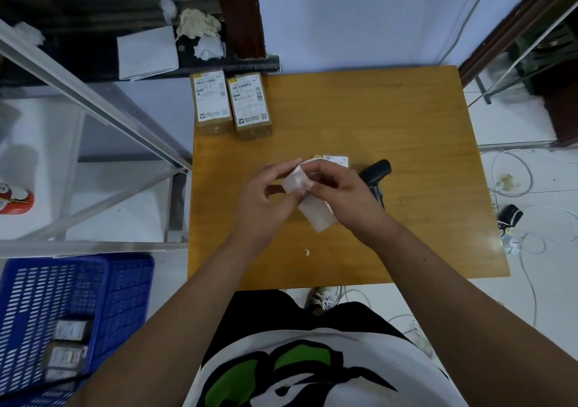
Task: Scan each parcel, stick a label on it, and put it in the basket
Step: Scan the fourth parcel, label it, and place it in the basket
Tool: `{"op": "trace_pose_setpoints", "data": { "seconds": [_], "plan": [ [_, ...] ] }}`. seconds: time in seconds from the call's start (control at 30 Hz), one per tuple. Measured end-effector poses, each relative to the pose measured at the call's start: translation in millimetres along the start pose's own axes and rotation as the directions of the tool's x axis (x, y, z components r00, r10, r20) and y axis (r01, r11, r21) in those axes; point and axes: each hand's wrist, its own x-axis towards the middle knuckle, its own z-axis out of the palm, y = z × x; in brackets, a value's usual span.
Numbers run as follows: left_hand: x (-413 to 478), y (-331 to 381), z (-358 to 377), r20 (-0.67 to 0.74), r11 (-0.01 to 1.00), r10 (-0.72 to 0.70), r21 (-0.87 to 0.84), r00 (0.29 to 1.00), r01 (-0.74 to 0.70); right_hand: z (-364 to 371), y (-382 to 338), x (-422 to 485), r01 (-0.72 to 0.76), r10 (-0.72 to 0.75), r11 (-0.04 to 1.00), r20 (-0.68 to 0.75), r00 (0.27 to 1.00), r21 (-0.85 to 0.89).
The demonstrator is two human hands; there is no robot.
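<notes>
Pale wood is filling the middle of the head view, where a table [422,187] is standing between metal shelving and a white wall. Above its centre the left hand [266,200] and the right hand [341,190] are meeting, raised off the wood, probably so the paper can bend freely. The right hand is pinching a white backing strip [317,217] that is hanging down towards the person, while the left hand's fingertips are pinching the pale label [294,181] at the strip's upper end, apparently peeling it away; both grips are closed on paper. Just beyond the fingers a parcel [333,160] is lying flat, mostly hidden, showing only a white printed edge, likely parked close for sticking. Beside it the black scanner [378,172] is resting on the table, set aside within reach. At the far left corner two parcels [231,101] are waiting side by side, brown boxes faced with white barcode sheets. On the floor at the person's left, the blue basket [37,297] is holding several small boxes.
</notes>
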Motion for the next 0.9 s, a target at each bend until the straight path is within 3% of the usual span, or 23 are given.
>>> {"op": "trace_pose_setpoints", "data": {
  "seconds": [0.07, 0.17, 0.23, 0.43, 0.57, 0.73, 0.9],
  "plan": [
    [-2, 1, -9, 0.033, 0.994, -0.042, -0.100, 0.999, 0.045, 8, 0, 2, -0.026, 0.026, 1.000, -0.011, 1.000, 0.002],
    [2, 3, -19, -0.024, 0.976, -0.129, -0.180, 0.991, 0.123, 15, 0, 5, -0.062, 0.061, 0.997, -0.022, 0.998, -0.050],
    [6, 3, -26, -0.064, 0.983, -0.146, -0.120, 0.987, 0.138, 19, -2, 5, -0.064, 0.064, 0.996, -0.006, 0.998, -0.057],
    [16, -2, -48, 0.043, 0.989, -0.122, 0.088, 0.992, 0.118, 31, -1, 6, -0.073, 0.071, 0.994, -0.022, 0.997, -0.080],
    [20, -6, -56, 0.062, 0.987, -0.107, 0.129, 0.992, 0.098, 39, 0, 9, -0.086, 0.082, 0.993, -0.058, 0.995, -0.084],
    [17, -11, -56, 0.012, 0.983, -0.087, 0.161, 0.996, 0.084, 49, 6, 15, -0.110, 0.108, 0.993, -0.077, 0.991, -0.034],
    [15, -14, -60, -0.062, 0.956, 0.047, 0.291, 0.997, -0.027, 58, 8, 17, -0.119, 0.119, 0.993, -0.082, 0.990, 0.003]
  ]
}}
